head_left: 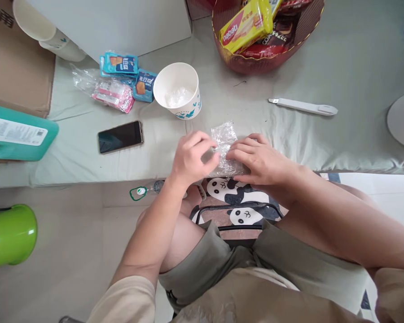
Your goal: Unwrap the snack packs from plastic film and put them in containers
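A small crinkled piece of transparent bubble wrap point(224, 142) lies near the front edge of the cloth-covered table. My left hand point(195, 154) is at its left side, fingers curved, with a gap between thumb and forefinger. From the right, my right hand point(256, 157) rests on the wrap with its fingers stretched out and spread. Just beyond my left hand stands a white paper cup point(194, 104) with blue leaf prints. Crumpled transparent plastic point(179, 97) sits inside it.
A white utility knife point(305, 106) lies to the right, and a phone point(120, 137) to the left. Blue snack packets point(121, 63) and a pink packet point(114, 94) lie behind the phone. At the back stands a red snack bowl point(256, 66). A green bin point(20, 235) is on the floor.
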`<state>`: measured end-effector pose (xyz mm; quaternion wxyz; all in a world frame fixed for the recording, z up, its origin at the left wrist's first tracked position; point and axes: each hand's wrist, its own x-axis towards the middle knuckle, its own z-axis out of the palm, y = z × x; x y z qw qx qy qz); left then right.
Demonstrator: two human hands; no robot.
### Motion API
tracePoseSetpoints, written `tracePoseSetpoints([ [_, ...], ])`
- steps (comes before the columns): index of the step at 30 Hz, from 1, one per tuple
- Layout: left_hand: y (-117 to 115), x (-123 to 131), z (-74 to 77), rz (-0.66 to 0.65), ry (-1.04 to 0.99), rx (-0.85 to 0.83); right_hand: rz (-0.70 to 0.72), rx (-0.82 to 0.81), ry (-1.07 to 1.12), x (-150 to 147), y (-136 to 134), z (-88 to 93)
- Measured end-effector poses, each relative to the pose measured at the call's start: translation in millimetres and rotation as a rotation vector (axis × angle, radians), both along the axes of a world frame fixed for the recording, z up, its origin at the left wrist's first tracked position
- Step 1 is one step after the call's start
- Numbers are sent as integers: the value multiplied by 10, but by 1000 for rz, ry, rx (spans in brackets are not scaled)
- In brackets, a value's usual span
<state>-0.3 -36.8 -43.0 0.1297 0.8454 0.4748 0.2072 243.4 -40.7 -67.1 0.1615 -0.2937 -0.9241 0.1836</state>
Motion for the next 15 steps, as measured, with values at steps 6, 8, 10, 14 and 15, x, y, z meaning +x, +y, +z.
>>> tracePoseSetpoints([
  [6,7,-27,21,-181,9,-205,17,-73,27,19,5,18],
  [8,24,-95,43,-161,18,-237,17,-81,7,24,10,42],
  [10,19,-146,75,-174,34,-256,17,-71,-6,17,9,64],
  [14,-57,-139,128,-226,129,-271,2,-17,-4,-44,-20,64],
  [15,-79,-123,129,-231,144,-270,-4,-1,1,-67,-32,56],
])
